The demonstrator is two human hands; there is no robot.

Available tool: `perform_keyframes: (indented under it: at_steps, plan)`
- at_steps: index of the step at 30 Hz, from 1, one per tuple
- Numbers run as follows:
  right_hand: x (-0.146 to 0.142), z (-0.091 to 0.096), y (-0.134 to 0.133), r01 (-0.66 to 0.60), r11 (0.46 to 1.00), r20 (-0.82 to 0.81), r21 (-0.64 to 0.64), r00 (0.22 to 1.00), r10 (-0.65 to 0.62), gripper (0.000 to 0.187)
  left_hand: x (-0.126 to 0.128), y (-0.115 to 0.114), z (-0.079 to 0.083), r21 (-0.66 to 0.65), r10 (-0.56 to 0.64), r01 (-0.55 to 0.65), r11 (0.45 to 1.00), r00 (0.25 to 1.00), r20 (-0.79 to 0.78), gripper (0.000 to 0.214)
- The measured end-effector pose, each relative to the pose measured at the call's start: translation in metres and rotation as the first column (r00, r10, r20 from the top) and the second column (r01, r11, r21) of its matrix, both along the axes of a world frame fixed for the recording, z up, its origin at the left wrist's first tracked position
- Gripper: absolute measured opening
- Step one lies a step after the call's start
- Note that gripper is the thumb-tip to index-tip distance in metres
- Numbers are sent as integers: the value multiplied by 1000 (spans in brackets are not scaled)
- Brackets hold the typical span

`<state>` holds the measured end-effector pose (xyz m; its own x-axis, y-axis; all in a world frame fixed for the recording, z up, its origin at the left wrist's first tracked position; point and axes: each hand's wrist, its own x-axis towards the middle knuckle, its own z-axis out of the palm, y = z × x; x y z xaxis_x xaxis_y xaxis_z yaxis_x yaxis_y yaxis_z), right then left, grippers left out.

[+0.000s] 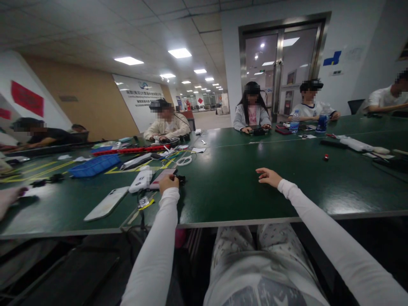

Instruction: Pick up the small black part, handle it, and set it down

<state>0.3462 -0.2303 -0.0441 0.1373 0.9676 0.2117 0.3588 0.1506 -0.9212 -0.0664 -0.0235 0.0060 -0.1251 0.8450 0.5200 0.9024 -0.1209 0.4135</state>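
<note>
My left hand (pixel 168 182) is closed at the edge of a flat tablet-like thing (pixel 157 180). A small black object (pixel 181 180) pokes out past its fingers; its kind is not clear. Over the bare green tabletop my right hand (pixel 268 177) is open, its fingers stretched to the left and holding nothing. A white device (pixel 137 180) lies just left of my left hand, and a pale phone (pixel 107 204) farther left, near the front edge. Below the tablet-like thing sits a tag (pixel 144 201) with a yellow strip.
Beyond my left hand are a coiled white cable (pixel 184 160), a blue tray (pixel 94 165), red bars (pixel 135 149) and a small wrench (pixel 203 142). A small red item (pixel 325 157) stands at right. Several people sit around the green table (pixel 223 199); bottles (pixel 321 122) stand far right.
</note>
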Motion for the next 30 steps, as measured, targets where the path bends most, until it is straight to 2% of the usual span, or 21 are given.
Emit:
perform_keyframes:
  at_steps: [7,19,30]
  plan:
    - [-1,1,-2,-3,1000,3,1,1000,3,49,-2,-2,3,-31,53,-52,998,998,25,26]
    - [2,-3,0,-11,1000,12,8,1000,10,51,1,-4,4,-38,-28,26,999,999,-37,24]
    - [1,-6,2,4,1000,2,16,1000,-4,50,1,-5,4,-76,-2,-2,997,999,-51,21]
